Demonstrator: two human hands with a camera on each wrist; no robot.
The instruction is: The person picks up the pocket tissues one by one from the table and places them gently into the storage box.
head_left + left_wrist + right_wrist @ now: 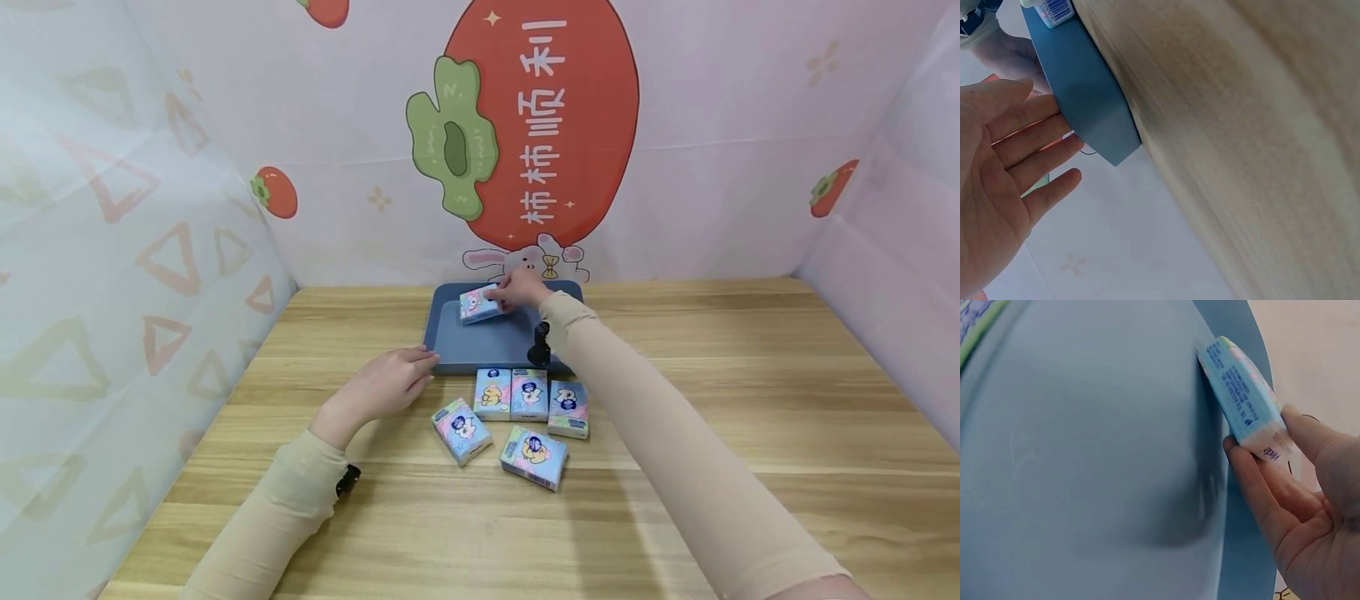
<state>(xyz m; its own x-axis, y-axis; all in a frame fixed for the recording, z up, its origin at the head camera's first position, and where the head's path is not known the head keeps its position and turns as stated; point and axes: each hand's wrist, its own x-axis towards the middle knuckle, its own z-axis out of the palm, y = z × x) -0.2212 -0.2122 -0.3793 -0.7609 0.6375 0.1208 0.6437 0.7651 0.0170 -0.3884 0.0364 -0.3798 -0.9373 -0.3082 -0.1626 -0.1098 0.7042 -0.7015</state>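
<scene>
My right hand (pixel 521 289) pinches a small printed tissue pack (pixel 480 304) by one end, thumb on one face and fingers on the other. That pack is over the far part of the blue-grey tray (pixel 457 335); in the right wrist view the tissue pack (pixel 1241 397) is tilted, close over the tray floor. The left hand (pixel 393 379) is at the tray's near left corner. Its fingers are extended, and the fingertips (pixel 1066 125) meet the tray's outer wall (pixel 1085 81) in the left wrist view.
Several more tissue packs lie on the wooden table (pixel 360 517) in front of the tray: a yellow-figured pack (pixel 492 396) beside another pack (pixel 529 394), a pack (pixel 567 408) to the right, and two angled ones nearer. A printed cloth backdrop (pixel 360 233) stands behind.
</scene>
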